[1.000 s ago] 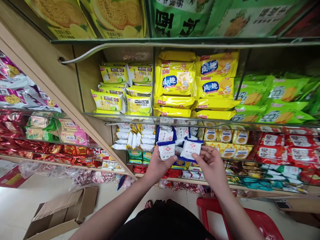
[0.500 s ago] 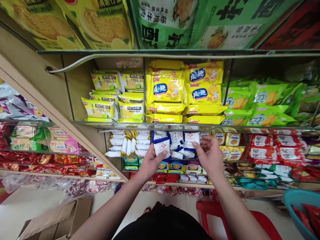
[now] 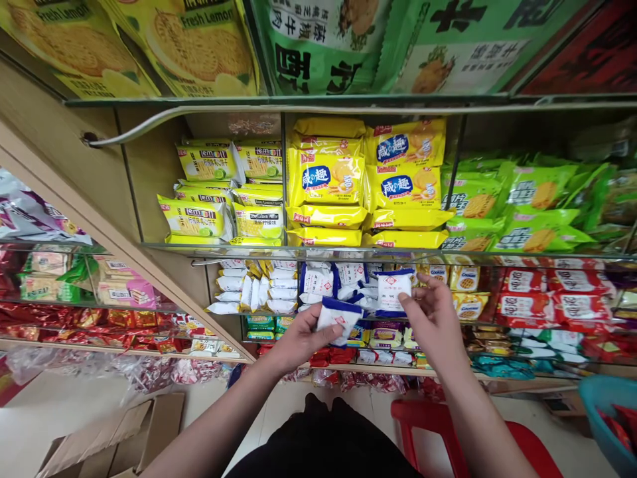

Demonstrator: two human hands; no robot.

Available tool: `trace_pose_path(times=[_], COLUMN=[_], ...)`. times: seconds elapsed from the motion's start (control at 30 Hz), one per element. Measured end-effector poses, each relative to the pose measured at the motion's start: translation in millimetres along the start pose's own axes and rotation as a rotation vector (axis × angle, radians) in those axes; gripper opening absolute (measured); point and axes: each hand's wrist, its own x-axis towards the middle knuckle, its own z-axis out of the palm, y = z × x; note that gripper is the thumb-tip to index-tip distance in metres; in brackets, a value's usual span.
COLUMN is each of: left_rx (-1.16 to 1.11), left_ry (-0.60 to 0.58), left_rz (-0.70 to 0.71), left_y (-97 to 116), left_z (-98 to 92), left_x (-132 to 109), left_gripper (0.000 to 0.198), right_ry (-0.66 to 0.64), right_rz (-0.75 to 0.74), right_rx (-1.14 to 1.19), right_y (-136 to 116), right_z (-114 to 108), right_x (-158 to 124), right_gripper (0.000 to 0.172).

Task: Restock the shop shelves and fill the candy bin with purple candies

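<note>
My left hand [image 3: 303,338] pinches a small white snack packet [image 3: 339,320] with blue ends, tilted and held in front of the shelf edge. Another packet of the same kind, a white one with a red diamond mark [image 3: 395,292], is between the thumb and fingers of my right hand [image 3: 432,315]. Behind them, more white and blue packets [image 3: 318,280] sit in their shelf compartment, partly hidden by the held ones. White and yellow packets [image 3: 283,292] are stacked just left of that compartment.
Above is a glass shelf with yellow biscuit packs [image 3: 326,176], lemon packs [image 3: 199,216] and green packs [image 3: 537,186]. Red packs [image 3: 527,292] lie to the right. Below stand a red stool [image 3: 423,415], a blue basin [image 3: 604,405] and an opened cardboard box [image 3: 164,425].
Both hands have drawn back from the shelf toward me, each with its packet. The left hand's packet has moved down and right and tilted; the right hand's has moved slightly right and down.
</note>
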Motion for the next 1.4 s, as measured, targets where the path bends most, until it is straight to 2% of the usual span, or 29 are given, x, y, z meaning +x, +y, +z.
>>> trace_pose_path(times=[0.1, 0.17, 0.27, 0.33, 0.43, 0.53, 0.6, 0.7, 0.87, 1.0, 1.13, 1.4], left_rx=[0.005, 0.026, 0.091, 0.153, 0.248, 0.451, 0.597, 0.665, 0.707, 0.709, 0.692, 0.676], left_ry=[-0.136, -0.179, -0.189, -0.160, -0.091, -0.091, -0.112, -0.101, -0.035, -0.014, -0.016, -0.054], left_rz=[-0.029, -0.025, -0.003, 0.023, 0.098, 0.249, 0.319, 0.310, 0.259, 0.232, 0.232, 0.250], left_y=[-3.0, -6.3, -10.5, -9.1, 1.8, 17.2, 24.4, 27.6, 25.2, 25.6, 25.3, 21.5], left_z=[9.4, 14.6, 16.9, 14.9, 10.2, 7.6, 7.4, 7.8, 6.6, 3.4, -1.6, -7.8], left_x=[-2.4, -2.3, -1.1, 0.3, 6.0, 19.1, 30.7, 45.9, 51.2, 46.7, 46.2, 46.4], left_gripper=[0.034, 0.035, 0.035, 0.037, 0.039, 0.036, 0.035, 0.036, 0.039, 0.045, 0.053, 0.043], right_ry=[-0.157, -0.203, -0.172, -0.132, -0.070, -0.004, 0.025, 0.018, -0.059, -0.170, -0.262, -0.386], right_rz=[0.154, 0.198, 0.201, 0.150, 0.014, -0.166, -0.347, -0.569, -0.574, -0.614, -0.688, -0.786], right_rx=[0.328, 0.439, 0.447, 0.401, 0.233, -0.144, -0.390, -0.667, -1.090, -1.245, -1.285, -1.332], right_y=[0.7, 1.6, 6.6, 11.6, 15.7, 10.1, 2.6, -8.3, -22.2, -32.3, -37.4, -36.5], right_z=[9.3, 15.1, 16.9, 13.0, 3.6, -1.9, 0.0, 10.5, 30.5, 37.5, 41.6, 46.0], right_x=[-14.9, -22.9, -26.0, -22.3, -11.7, 0.4, 7.5, 15.2, 23.9, 33.7, 40.8, 52.3], right_gripper=[0.054, 0.053, 0.046, 0.042, 0.034, 0.026, 0.024, 0.025, 0.029, 0.028, 0.022, 0.026])
